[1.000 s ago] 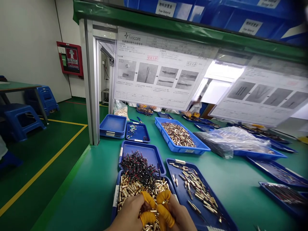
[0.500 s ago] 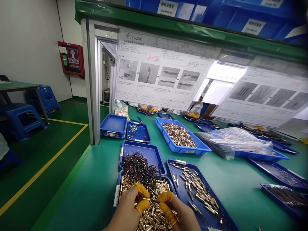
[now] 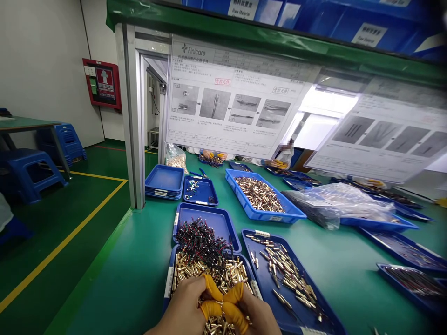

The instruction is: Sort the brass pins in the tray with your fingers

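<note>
My left hand (image 3: 190, 302) and my right hand (image 3: 253, 307) meet over a blue tray (image 3: 169, 281), both with yellow finger cots on thumb and forefinger. Each hand is closed in a pinch, and the fingertips touch. The small brass-coloured metal tube and the thin black wire between them are now hidden by the fingers. Below lies a pile of loose brass-coloured tubes (image 3: 188, 265). Just beyond, a heap of short black and red wires (image 3: 200, 239) spills from a second blue tray (image 3: 223, 218). Right of my hands, a long blue tray (image 3: 263, 288) holds tubes with wires in them (image 3: 289, 279).
A light-blue bin (image 3: 258, 215) full of brass-coloured pieces stands farther back. Stacked blue trays (image 3: 164, 177) sit by a metal post (image 3: 134, 139). A plastic bag (image 3: 345, 202) lies on the right. Instruction sheets (image 3: 230, 97) hang ahead. Across the table, another person's gloved hands (image 3: 213, 154) work.
My two hands have come together, so the gap between their fingertips has closed. The tube and wire that showed between them are now covered.
</note>
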Demonstrator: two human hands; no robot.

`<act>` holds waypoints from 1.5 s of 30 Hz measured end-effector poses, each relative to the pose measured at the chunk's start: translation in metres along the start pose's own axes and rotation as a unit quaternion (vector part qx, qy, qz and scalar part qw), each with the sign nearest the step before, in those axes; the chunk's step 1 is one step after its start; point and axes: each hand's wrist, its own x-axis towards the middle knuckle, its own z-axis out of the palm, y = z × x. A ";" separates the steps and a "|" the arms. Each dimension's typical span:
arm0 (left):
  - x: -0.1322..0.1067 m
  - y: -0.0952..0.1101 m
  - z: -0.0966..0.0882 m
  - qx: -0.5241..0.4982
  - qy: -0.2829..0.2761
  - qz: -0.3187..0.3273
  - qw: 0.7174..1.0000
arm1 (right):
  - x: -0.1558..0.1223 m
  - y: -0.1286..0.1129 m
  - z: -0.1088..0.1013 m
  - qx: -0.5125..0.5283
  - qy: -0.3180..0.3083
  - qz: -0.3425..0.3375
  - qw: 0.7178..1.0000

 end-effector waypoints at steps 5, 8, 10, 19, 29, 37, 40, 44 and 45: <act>-0.001 0.000 0.000 -0.006 -0.016 0.024 1.000 | 0.004 -0.001 0.007 0.243 -0.003 0.125 0.962; -0.001 0.003 -0.001 -0.010 -0.017 0.021 1.000 | 0.005 0.000 0.009 0.284 0.020 0.127 0.950; -0.002 0.005 -0.002 -0.007 -0.019 0.018 1.000 | 0.004 -0.003 0.011 0.299 0.040 0.134 0.944; -0.001 0.011 -0.003 0.011 -0.063 0.028 0.998 | 0.000 -0.002 -0.024 0.180 0.189 0.099 0.960; 0.003 -0.007 0.009 0.332 -0.158 0.156 0.917 | 0.011 0.007 -0.017 -0.343 0.079 0.038 0.935; 0.008 -0.004 0.007 0.257 -0.177 0.109 0.944 | 0.013 0.008 -0.021 -0.204 0.096 0.050 0.973; 0.008 -0.007 0.006 0.217 -0.172 0.061 0.959 | 0.013 0.005 -0.022 -0.058 0.096 0.047 0.993; 0.006 -0.004 0.003 0.103 -0.116 0.029 0.987 | 0.012 0.003 -0.020 0.062 0.127 0.047 0.989; 0.006 -0.003 0.002 0.072 -0.100 0.025 0.992 | 0.011 0.003 -0.020 0.072 0.145 0.049 0.986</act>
